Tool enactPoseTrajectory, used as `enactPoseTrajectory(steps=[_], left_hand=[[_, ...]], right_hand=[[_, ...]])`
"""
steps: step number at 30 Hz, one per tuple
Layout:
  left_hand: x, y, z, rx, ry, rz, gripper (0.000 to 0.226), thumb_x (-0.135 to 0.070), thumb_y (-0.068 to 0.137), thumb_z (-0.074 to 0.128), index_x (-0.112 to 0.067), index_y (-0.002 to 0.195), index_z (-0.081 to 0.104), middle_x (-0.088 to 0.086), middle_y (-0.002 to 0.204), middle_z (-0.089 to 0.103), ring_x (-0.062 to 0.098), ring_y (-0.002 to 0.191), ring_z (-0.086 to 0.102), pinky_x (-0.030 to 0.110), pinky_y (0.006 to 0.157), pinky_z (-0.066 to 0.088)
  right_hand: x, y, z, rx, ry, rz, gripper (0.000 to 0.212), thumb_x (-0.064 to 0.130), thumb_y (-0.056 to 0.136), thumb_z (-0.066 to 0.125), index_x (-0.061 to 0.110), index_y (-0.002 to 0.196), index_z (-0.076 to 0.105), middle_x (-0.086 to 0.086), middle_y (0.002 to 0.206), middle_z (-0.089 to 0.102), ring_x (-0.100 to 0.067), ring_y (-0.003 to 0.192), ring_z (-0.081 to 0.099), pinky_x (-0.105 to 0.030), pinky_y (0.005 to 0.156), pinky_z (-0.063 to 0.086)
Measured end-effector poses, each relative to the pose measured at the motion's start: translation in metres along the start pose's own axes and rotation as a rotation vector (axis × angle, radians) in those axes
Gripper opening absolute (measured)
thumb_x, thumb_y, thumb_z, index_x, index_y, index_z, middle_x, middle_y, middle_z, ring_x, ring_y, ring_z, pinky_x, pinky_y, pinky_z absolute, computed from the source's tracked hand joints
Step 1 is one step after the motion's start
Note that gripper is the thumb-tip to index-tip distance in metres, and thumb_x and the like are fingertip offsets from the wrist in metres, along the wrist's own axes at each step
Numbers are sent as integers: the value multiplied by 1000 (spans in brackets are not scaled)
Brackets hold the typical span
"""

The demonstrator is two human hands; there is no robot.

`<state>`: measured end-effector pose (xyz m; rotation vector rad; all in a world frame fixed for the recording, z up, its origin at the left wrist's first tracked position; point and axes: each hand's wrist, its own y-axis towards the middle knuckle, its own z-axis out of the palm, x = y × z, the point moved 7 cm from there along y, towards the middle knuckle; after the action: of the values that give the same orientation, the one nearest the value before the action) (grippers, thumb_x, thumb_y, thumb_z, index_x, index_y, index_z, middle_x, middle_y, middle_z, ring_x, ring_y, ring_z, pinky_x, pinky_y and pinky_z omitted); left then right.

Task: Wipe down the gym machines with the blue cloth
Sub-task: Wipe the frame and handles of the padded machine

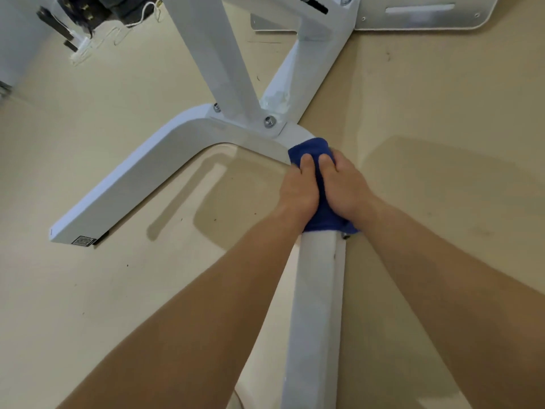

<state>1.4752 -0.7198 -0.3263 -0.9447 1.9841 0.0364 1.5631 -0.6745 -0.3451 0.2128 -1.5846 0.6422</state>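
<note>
L hand (pixel 299 188) & R hand (pixel 345 184) both wrap the fuzzy blue cloth (pixel 311 149) round the near leg of the white painted-metal machine frame (pixel 315 290), 2 thumbs on top, just near of the bolted square upright (pixel 212 54). Smooth beige floor (pixel 442 113) all round. Tangled white cables (pixel 88 45) lie far left, and there's a QR sticker (pixel 83 240) on the left leg's end.

- left hand (pixel 299 191) and right hand (pixel 346 185) sit side by side, both gripping the blue cloth (pixel 315 154)
- cloth's wrapped over the machine's white base leg (pixel 317 290)
- other curved leg (pixel 132 184) has a QR sticker (pixel 84 241) on its end
- beige floor (pixel 118 290) underneath
</note>
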Motion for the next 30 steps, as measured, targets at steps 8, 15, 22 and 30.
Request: enactPoseTrajectory(steps=[8, 15, 22, 30], left_hand=[[-1, 60, -6, -151, -315, -262, 55, -42, 104, 31, -1, 141, 37, 13, 127, 58, 27, 110, 59, 35, 86, 47], [-1, 37, -6, -70, -300, -204, 58, -47, 100, 35, -6, 141, 40, 13, 122, 60, 30, 107, 61, 48, 95, 51], [9, -33, -10, 6, 3, 75, 33, -33, 104, 36, -13, 110, 61, 6, 98, 68, 20, 91, 65, 44, 91, 52], [7, -68, -50, -103, -197, 119, 21, -20, 100, 48, -22, 104, 68, -5, 89, 72, 11, 80, 66, 26, 73, 49]], right_hand=[[35, 80, 14, 175, -325, 9, 40, 39, 106, 35, 17, 123, 63, -6, 122, 63, -21, 107, 59, -35, 94, 44], [30, 56, 9, 119, -316, 8, 34, 35, 105, 35, 17, 113, 63, -4, 109, 65, -21, 99, 60, -32, 86, 43], [4, -32, 1, -11, -55, -83, 23, 20, 105, 33, 34, 121, 43, 18, 105, 58, 3, 96, 57, -10, 80, 41], [8, -57, 18, 18, -410, -265, 51, 16, 103, 35, 12, 153, 28, 3, 165, 4, -17, 152, 5, -35, 123, 15]])
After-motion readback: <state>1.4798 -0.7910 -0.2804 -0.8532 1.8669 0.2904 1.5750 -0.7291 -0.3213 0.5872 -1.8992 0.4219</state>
